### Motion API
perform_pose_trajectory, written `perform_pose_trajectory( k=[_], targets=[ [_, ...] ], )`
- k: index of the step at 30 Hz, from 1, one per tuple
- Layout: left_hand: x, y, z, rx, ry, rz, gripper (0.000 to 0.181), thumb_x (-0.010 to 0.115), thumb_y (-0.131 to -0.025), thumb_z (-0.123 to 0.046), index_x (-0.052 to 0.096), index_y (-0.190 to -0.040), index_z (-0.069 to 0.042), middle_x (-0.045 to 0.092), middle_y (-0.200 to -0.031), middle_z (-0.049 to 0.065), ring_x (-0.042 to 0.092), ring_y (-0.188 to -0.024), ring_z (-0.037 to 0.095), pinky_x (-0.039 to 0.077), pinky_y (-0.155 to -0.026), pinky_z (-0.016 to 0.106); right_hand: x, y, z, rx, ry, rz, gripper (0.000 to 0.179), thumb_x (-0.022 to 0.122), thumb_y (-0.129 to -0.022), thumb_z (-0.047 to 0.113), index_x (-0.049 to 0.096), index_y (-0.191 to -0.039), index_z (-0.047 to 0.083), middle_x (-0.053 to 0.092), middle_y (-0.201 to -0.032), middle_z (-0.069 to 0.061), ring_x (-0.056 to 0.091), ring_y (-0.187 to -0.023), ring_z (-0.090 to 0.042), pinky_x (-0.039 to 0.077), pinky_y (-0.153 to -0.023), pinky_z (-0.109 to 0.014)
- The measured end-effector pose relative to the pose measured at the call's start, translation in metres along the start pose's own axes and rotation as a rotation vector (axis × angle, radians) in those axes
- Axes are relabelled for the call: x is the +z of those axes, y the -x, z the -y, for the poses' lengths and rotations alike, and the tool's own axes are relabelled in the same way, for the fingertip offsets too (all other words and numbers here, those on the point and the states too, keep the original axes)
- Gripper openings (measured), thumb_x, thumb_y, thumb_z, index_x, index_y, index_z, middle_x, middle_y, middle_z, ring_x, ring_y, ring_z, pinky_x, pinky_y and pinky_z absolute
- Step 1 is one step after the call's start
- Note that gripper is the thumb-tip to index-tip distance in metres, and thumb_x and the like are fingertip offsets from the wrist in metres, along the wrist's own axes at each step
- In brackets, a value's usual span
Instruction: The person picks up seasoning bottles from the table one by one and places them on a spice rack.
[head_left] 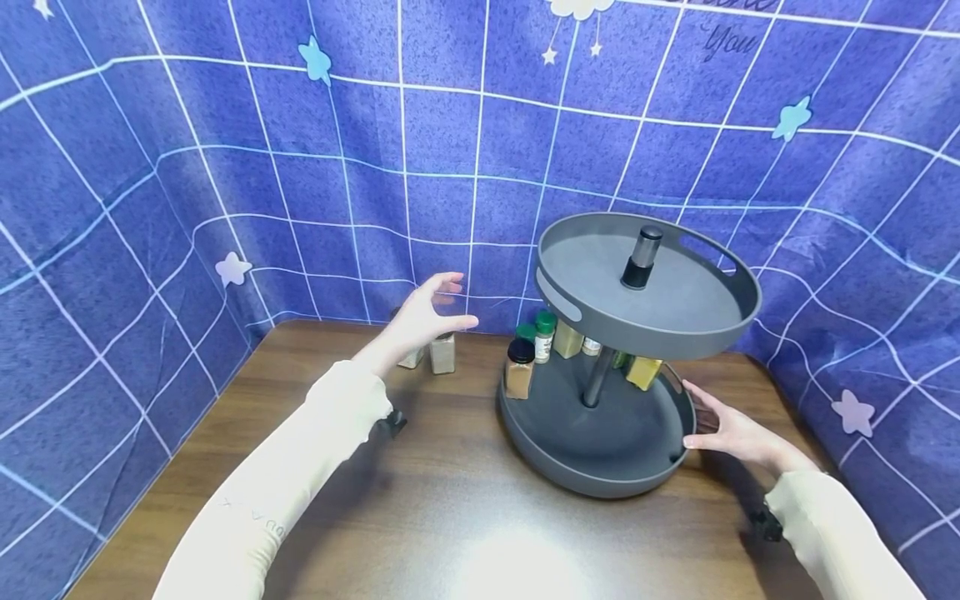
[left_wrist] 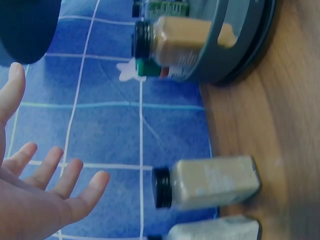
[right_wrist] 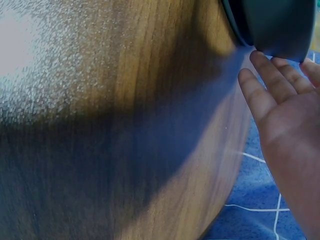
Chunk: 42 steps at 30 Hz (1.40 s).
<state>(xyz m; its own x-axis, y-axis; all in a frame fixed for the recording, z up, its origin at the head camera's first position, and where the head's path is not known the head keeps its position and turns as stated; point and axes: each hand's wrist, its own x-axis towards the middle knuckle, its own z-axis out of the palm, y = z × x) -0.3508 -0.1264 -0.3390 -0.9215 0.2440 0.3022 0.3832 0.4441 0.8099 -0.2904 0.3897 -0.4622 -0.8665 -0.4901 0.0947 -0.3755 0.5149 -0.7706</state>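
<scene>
A grey two-tier turntable organizer [head_left: 645, 333] stands on the wooden table. My right hand [head_left: 723, 429] is at the right side of its lower tray [head_left: 577, 446], with extended fingertips touching the rim. My left hand [head_left: 416, 321] is raised left of the organizer, fingers spread and holding nothing. Just below that hand, a black-capped spice jar [left_wrist: 215, 182] with beige contents stands on the table beside a paler jar [left_wrist: 217, 230]. On the lower tray's left edge stands a black-capped jar of orange-brown spice [head_left: 519, 379].
Behind that jar, green-capped bottles [head_left: 544, 337] and several other spice jars stand along the lower tray's back. A yellow jar [head_left: 642, 372] leans near the central post. The upper tray [head_left: 585, 258] overhangs them. A blue gridded curtain [head_left: 360, 200] hangs behind the table [head_left: 420, 500].
</scene>
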Motion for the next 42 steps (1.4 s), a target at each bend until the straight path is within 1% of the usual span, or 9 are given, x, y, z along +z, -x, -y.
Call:
perform_pose_trajectory(
  k=[5, 9, 15, 21, 25, 29, 34, 37, 42],
  targets=[
    [-0.016, -0.001, 0.004, -0.009, -0.038, -0.017, 0.078, 0.081, -0.072, -0.038, 0.044, -0.138, -0.019, 0.052, -0.133, 0.011, 0.050, -0.121, 0.032, 0.041, -0.099, 0.051, 0.000, 0.000, 0.000, -0.007, 0.000, -0.003, 0.089, 0.072, -0.082, 0.007, 0.012, -0.147, -0.005, 0.039, -0.134, -0.040, 0.046, -0.115, 0.006, 0.040, -0.090, -0.009],
    [-0.026, 0.000, 0.009, -0.008, -0.044, -0.036, 0.079, 0.081, -0.072, -0.037, 0.043, -0.139, -0.017, 0.052, -0.133, 0.011, 0.049, -0.122, 0.032, 0.041, -0.100, 0.052, 0.000, 0.000, -0.001, -0.004, 0.003, -0.005, 0.090, 0.072, -0.081, 0.008, 0.013, -0.147, -0.005, 0.040, -0.133, -0.040, 0.047, -0.115, 0.004, 0.041, -0.090, -0.010],
    [-0.040, 0.001, 0.024, -0.014, -0.056, -0.066, 0.081, 0.081, -0.073, -0.036, 0.041, -0.140, -0.015, 0.050, -0.136, 0.013, 0.046, -0.125, 0.036, 0.039, -0.102, 0.052, 0.000, 0.000, -0.001, 0.000, -0.005, -0.004, 0.090, 0.072, -0.081, 0.008, 0.013, -0.148, -0.005, 0.040, -0.133, -0.040, 0.047, -0.115, 0.004, 0.041, -0.089, -0.009],
    [-0.050, 0.003, 0.043, -0.067, -0.051, -0.104, 0.083, 0.081, -0.072, -0.039, 0.039, -0.141, -0.018, 0.048, -0.139, 0.013, 0.044, -0.128, 0.033, 0.038, -0.103, 0.052, 0.000, -0.001, -0.002, -0.012, -0.016, -0.002, 0.090, 0.072, -0.081, 0.007, 0.012, -0.148, -0.005, 0.039, -0.134, -0.040, 0.046, -0.115, 0.006, 0.040, -0.090, -0.009],
    [-0.055, 0.004, 0.056, -0.084, -0.046, -0.141, 0.082, 0.081, -0.072, -0.037, 0.040, -0.140, -0.018, 0.048, -0.139, 0.013, 0.045, -0.127, 0.033, 0.037, -0.104, 0.052, 0.000, -0.001, -0.002, -0.022, -0.018, -0.002, 0.090, 0.072, -0.081, 0.006, 0.012, -0.148, -0.005, 0.039, -0.134, -0.040, 0.046, -0.115, 0.007, 0.040, -0.090, -0.009],
    [-0.057, 0.006, 0.070, -0.079, -0.044, -0.167, 0.080, 0.081, -0.073, -0.030, 0.040, -0.140, -0.014, 0.047, -0.139, 0.017, 0.045, -0.126, 0.037, 0.036, -0.104, 0.053, 0.000, -0.001, -0.003, -0.019, -0.017, -0.006, 0.090, 0.072, -0.081, 0.007, 0.013, -0.147, -0.005, 0.038, -0.134, -0.041, 0.046, -0.115, 0.007, 0.040, -0.090, -0.008],
    [-0.057, 0.008, 0.088, -0.082, -0.025, -0.177, 0.081, 0.082, -0.074, -0.026, 0.039, -0.141, -0.011, 0.045, -0.139, 0.019, 0.044, -0.125, 0.039, 0.036, -0.103, 0.054, 0.001, 0.000, -0.004, -0.018, -0.013, -0.012, 0.089, 0.072, -0.081, 0.007, 0.013, -0.147, -0.006, 0.037, -0.135, -0.041, 0.046, -0.114, 0.007, 0.041, -0.089, -0.008],
    [-0.056, 0.009, 0.099, -0.091, -0.018, -0.176, 0.083, 0.081, -0.074, -0.027, 0.037, -0.142, -0.012, 0.044, -0.140, 0.019, 0.043, -0.125, 0.039, 0.036, -0.103, 0.055, 0.001, 0.001, -0.004, -0.021, -0.020, -0.012, 0.089, 0.072, -0.081, 0.006, 0.013, -0.147, -0.006, 0.036, -0.135, -0.042, 0.046, -0.114, 0.007, 0.041, -0.089, -0.008],
    [-0.052, 0.010, 0.112, -0.106, -0.004, -0.179, 0.084, 0.081, -0.074, -0.027, 0.035, -0.142, -0.010, 0.043, -0.140, 0.020, 0.042, -0.125, 0.040, 0.036, -0.103, 0.054, 0.002, 0.001, -0.003, -0.021, -0.025, -0.009, 0.089, 0.072, -0.082, 0.005, 0.013, -0.147, -0.006, 0.036, -0.135, -0.042, 0.047, -0.114, 0.008, 0.041, -0.089, -0.009]
  ],
)
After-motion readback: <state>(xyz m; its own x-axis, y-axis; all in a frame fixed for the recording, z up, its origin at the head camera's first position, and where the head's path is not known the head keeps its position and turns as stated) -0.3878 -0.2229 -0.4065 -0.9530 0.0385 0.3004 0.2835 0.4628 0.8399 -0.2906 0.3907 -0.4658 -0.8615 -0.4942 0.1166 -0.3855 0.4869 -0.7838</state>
